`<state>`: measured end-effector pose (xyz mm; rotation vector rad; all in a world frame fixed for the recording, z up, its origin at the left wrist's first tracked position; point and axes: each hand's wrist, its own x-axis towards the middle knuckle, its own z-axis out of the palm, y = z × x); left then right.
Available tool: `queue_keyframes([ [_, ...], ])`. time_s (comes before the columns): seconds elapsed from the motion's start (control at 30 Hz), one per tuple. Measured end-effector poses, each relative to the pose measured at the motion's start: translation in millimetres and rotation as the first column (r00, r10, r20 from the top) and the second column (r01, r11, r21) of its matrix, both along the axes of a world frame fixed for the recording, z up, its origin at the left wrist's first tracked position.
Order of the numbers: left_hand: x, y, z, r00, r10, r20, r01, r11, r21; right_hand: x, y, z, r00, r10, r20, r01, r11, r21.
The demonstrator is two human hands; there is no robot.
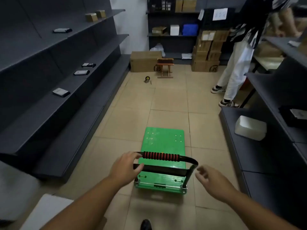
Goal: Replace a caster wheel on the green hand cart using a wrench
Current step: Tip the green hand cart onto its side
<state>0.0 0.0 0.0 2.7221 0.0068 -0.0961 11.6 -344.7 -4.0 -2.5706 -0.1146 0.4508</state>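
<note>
The green hand cart stands upright on the tiled floor in front of me, its deck bare. My left hand grips the left end of the cart's black handle, beside the red-ribbed grip. My right hand hovers just right of the handle's right corner, fingers loosely curled, holding nothing. Far down the aisle a loose caster wheel lies on the floor with a small metal tool or part beside it; what that is I cannot tell.
Dark shelving lines both sides of the aisle. A small wooden stool and cardboard boxes stand at the far end. A person in white trousers stands at the right shelves. A white packet lies on the lower right shelf.
</note>
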Motion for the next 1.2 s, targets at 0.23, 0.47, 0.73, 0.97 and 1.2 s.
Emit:
queue_keyframes([
  [0.23, 69, 12, -42, 0.998, -0.064, -0.003, 0.064, 0.998, 0.021, 65, 76, -21, 0.983, 0.142, 0.115, -0.135, 0.989, -0.064],
  [0.47, 89, 33, -103, 0.99, -0.118, -0.074, 0.121, 0.992, 0.04, 98, 108, -64, 0.975, 0.203, 0.092, -0.183, 0.965, -0.188],
  [0.73, 105, 54, -154, 0.971, -0.15, -0.185, 0.152, 0.988, -0.003, 128, 146, -97, 0.927, 0.373, 0.041, -0.347, 0.893, -0.287],
  [0.97, 139, 57, -177, 0.965, -0.041, -0.26, 0.026, 0.998, -0.062, 143, 190, -126, 0.903, 0.429, -0.005, -0.407, 0.853, -0.325],
  [1.2, 149, 67, -162, 0.878, -0.127, -0.462, 0.184, 0.98, 0.081, 140, 195, -143, 0.938, 0.346, -0.015, -0.33, 0.878, -0.348],
])
